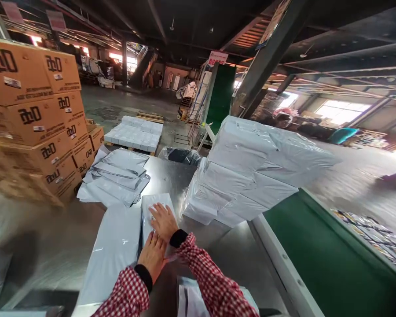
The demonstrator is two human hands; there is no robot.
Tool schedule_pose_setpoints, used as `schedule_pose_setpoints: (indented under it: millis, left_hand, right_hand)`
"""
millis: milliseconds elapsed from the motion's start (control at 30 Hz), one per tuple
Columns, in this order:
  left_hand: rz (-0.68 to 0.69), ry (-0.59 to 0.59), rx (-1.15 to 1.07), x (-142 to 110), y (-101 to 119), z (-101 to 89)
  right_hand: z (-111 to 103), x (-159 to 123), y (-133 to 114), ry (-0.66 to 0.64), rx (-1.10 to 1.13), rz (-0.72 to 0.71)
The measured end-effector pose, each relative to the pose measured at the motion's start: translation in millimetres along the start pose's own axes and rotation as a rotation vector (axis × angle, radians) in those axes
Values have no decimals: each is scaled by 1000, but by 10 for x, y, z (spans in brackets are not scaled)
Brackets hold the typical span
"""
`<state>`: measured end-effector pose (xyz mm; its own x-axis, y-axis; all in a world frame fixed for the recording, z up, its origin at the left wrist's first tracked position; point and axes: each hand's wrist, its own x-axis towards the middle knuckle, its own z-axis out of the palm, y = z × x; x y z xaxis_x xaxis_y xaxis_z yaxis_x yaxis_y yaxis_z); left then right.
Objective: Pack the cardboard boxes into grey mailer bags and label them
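A white plastic-wrapped package [155, 200] lies on the metal table in front of me. My right hand [164, 221] rests palm down on it, its fingers spread over the top. Just nearer to me, my left hand [152, 254] lies flat over the package's near end, fingers stretched out and touching the right hand. The hands cover much of the near end, so its edge is hidden. A long, smooth white plastic bag [117, 246] lies along the package's left side. Partly under my right sleeve are folded pale sheets or bags [188, 301].
Loose white mailer bags [119, 174] are piled at the table's far left. Wrapped white packages [237, 176] are stacked at right, beside a green conveyor belt [320, 251]. Brown cartons [36, 114] tower at left. A loaded pallet [135, 133] stands beyond the table.
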<state>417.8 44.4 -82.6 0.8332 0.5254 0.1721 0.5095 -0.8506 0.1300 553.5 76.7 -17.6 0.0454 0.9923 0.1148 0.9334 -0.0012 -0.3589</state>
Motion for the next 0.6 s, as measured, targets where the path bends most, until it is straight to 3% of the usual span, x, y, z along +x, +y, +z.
schedule_pose_setpoints:
  millis: [67,133,200,267,333,433,500,600]
  left_hand:
    - [-7,-15,45,72,14,-37]
    - [-6,-32,88,117,10,-87]
    - [18,-46,112,81,-28,-142]
    - [52,-34,111,0,-126,-169]
    - [123,6,87,-31,-261,-132]
    - [151,158,-32,26,-295,-26]
    - [132,255,-155,19,-61,-39]
    - [199,293,-352,-148,704,-168]
  right_hand:
    - [24,93,-63,-23,27,-12]
    - [-84,155,-124,46,35,112]
    - [-351,63,-134,153,34,269]
    - [-726,-292,-27,229,37,377]
    - [-1129,-985,188,245,56,434]
    - [-1634,-2609,477,266,83,634]
    - [-1818,-3826,579,319,71,893]
    - [-1724,-5272,727,299,107,1199]
